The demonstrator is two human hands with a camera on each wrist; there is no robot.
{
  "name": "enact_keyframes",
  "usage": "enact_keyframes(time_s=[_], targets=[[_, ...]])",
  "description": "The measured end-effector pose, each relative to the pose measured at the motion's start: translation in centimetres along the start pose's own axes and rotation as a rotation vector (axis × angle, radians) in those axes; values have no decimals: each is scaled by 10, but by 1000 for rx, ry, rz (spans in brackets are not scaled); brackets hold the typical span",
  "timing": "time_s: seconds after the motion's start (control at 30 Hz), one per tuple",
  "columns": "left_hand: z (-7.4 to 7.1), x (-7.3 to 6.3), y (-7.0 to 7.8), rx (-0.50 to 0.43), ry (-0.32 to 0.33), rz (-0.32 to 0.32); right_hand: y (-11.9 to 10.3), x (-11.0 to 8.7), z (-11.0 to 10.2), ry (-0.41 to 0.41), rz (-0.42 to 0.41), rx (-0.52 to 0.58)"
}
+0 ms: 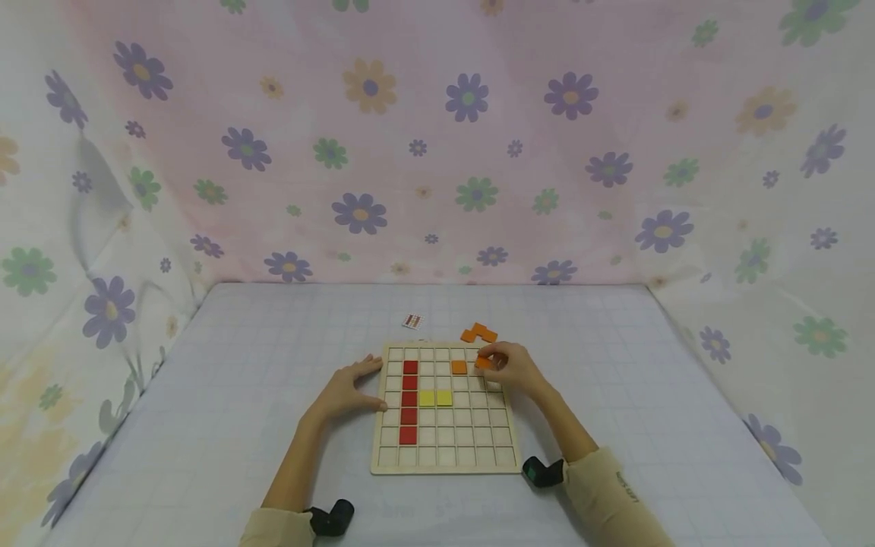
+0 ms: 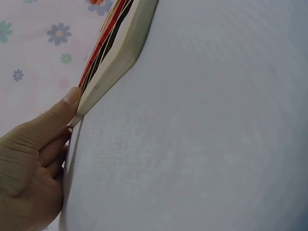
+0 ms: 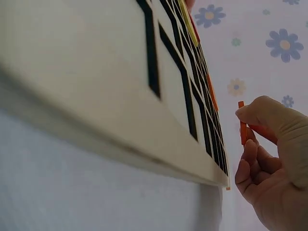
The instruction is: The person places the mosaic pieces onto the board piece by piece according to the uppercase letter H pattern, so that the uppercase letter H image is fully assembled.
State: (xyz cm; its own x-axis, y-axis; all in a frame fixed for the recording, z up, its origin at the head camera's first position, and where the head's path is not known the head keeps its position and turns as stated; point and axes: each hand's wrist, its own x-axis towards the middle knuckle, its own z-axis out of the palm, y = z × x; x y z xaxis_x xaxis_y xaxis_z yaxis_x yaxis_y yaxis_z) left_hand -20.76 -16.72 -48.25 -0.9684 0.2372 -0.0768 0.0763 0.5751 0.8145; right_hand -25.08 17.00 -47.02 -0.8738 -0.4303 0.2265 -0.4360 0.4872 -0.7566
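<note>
A wooden grid board lies on the table, with a column of several red square tiles near its left side. Two yellow tiles sit beside that column, and one orange tile is in an upper row. My left hand rests at the board's left edge, fingers and thumb spread apart; its thumb touches the rim. Over the upper right cells, my right hand pinches another orange square tile between thumb and fingers, held above the board.
Several loose orange tiles lie just behind the board's upper right corner. A small printed card with a coloured pattern lies behind the board. Flowered cloth hangs around the back and sides of the white table.
</note>
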Motion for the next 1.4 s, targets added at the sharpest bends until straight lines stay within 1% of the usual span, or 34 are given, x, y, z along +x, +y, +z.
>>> enact_keyframes(time_s=[0.23,0.4,0.47,0.57,0.63,0.77,0.9,1.07,1.17,1.3,1.4], targets=[[0,1,0,6,0,-2,-5,4,16,-98,-74,-13],[-1,1,0,4,-1,-14,-6,3,21,-124,-139,-31],[0,1,0,7,-3,-20,-5,3,23,-127,-152,-31],[0,1,0,13,-1,-19,-4,3,24,-132,-145,-18],[0,1,0,12,0,-18,-5,3,24,-128,-118,8],[0,1,0,13,-3,-21,-7,1,27,-88,-63,39],[0,1,0,14,-3,-23,-8,0,30,-44,-45,49],[0,2,0,13,-2,-28,-5,-1,33,-4,-62,-6],[0,2,0,4,-2,-28,-3,-1,35,4,-65,-36],[0,2,0,3,-6,-27,-3,-2,34,-17,-81,-43],[0,2,-1,6,-2,-25,-5,-3,32,-50,-101,-19]])
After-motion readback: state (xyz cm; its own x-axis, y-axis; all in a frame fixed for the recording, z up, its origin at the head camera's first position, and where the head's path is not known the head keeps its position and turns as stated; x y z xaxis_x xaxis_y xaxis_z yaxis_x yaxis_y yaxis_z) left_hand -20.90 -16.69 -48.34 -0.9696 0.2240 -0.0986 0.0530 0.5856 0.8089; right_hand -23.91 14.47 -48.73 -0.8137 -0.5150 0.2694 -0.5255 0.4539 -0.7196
